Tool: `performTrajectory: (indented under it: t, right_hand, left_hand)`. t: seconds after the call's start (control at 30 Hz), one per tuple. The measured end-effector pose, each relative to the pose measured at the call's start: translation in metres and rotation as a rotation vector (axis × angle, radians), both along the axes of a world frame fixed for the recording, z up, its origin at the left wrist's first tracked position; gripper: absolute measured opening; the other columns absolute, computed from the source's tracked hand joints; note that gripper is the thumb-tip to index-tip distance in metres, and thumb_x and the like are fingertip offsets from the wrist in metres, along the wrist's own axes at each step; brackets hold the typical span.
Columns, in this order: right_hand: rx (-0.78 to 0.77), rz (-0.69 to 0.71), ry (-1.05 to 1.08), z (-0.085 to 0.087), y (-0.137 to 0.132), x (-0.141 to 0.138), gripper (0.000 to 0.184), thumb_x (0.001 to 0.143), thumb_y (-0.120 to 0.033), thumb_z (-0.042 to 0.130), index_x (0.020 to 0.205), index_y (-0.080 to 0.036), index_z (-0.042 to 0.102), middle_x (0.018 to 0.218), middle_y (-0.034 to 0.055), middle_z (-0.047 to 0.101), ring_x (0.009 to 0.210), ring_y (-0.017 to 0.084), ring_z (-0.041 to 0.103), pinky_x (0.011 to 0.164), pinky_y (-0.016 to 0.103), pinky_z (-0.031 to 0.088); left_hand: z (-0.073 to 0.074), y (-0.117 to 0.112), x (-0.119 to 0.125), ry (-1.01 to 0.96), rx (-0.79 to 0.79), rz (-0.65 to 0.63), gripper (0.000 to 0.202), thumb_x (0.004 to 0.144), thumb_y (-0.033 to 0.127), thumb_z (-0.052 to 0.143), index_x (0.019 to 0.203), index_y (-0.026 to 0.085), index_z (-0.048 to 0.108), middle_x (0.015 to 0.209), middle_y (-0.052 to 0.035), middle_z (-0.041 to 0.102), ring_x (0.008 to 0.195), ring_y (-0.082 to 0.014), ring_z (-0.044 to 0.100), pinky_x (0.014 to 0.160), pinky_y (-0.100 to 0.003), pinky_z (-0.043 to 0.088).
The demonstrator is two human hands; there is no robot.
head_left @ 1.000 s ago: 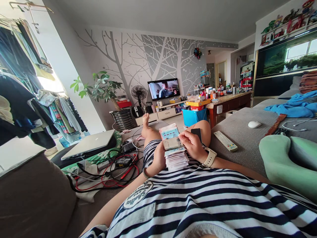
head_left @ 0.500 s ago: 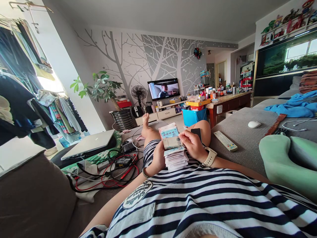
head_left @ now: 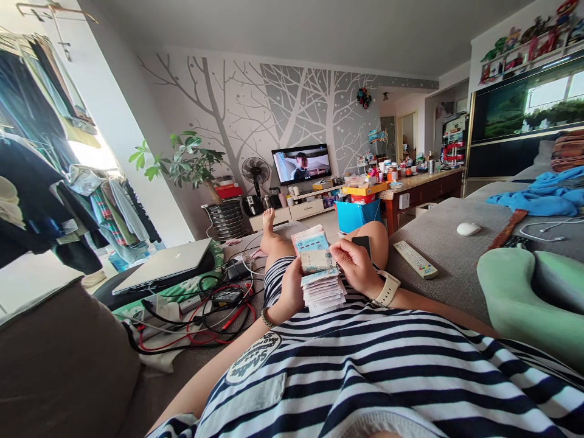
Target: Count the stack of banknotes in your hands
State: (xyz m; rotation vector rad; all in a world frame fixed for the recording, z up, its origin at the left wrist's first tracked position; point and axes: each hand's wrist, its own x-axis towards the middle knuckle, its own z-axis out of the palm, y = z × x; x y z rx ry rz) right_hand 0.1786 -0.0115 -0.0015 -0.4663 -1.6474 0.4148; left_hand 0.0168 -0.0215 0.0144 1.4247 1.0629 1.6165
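From here, a stack of banknotes point(head_left: 317, 261) sits between both hands before the striped shirt point(head_left: 365, 347), long axis running away from the torso. The left hand point(head_left: 290, 289) grasps its left side, fingers hidden behind; the right hand point(head_left: 358, 267) meets its right edge, pinch unconfirmed.

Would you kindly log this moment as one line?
Left hand: holds banknote stack | Right hand: fingers curled at stack's right edge | Remote control: on sofa | Mouse: on sofa
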Motion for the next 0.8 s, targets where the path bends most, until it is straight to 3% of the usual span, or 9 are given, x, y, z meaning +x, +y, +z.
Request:
performTrajectory:
  t: [0.3,0.43,0.57,0.7,0.8]
  right_hand:
    - [-0.005,0.013,0.005,0.000,0.000,-0.001,0.030,0.098,-0.043,0.051,0.086,-0.018,0.060,0.067,-0.0008,0.056,0.061,0.012,0.049,0.058,0.024,0.037]
    - [0.003,0.011,0.004,-0.001,0.001,-0.001,0.032,0.099,-0.045,0.050,0.084,-0.018,0.060,0.068,-0.0004,0.057,0.062,0.012,0.050,0.059,0.024,0.038]
    - [-0.021,0.034,0.000,-0.004,0.003,-0.001,0.037,0.099,-0.049,0.049,0.082,-0.018,0.061,0.062,-0.0015,0.054,0.055,0.012,0.047,0.055,0.024,0.036]
    - [-0.053,0.156,-0.005,-0.006,0.004,-0.002,0.043,0.101,-0.051,0.043,0.080,-0.018,0.061,0.059,-0.0007,0.058,0.049,0.011,0.047,0.053,0.025,0.037]
    - [-0.075,0.071,0.009,-0.004,0.005,-0.002,0.040,0.097,-0.052,0.051,0.075,-0.019,0.057,0.056,-0.0019,0.055,0.050,0.012,0.048,0.054,0.025,0.037]
  left_hand:
    - [-0.004,0.003,-0.003,0.038,0.099,-0.055,0.008,0.070,0.019,0.064,0.063,0.021,0.061,0.071,-0.0040,0.070,0.099,-0.0280,0.066,0.082,-0.034,0.055]
    - [-0.001,0.001,-0.001,-0.025,0.048,-0.028,0.011,0.071,0.013,0.061,0.062,0.020,0.060,0.073,-0.0040,0.071,0.101,-0.0276,0.066,0.087,-0.034,0.054]
    - [0.001,0.004,0.005,-0.162,-0.105,-0.015,0.013,0.078,0.019,0.057,0.068,0.017,0.065,0.078,-0.0066,0.072,0.105,-0.0292,0.066,0.092,-0.038,0.053]
    - [0.001,0.009,0.010,-0.317,-0.216,-0.171,0.024,0.084,0.027,0.049,0.080,0.014,0.069,0.085,-0.0090,0.075,0.108,-0.0304,0.066,0.092,-0.041,0.054]
    - [-0.001,0.011,0.008,-0.354,-0.209,-0.251,0.023,0.080,0.030,0.052,0.082,0.015,0.069,0.083,-0.0085,0.075,0.108,-0.0302,0.067,0.091,-0.040,0.054]
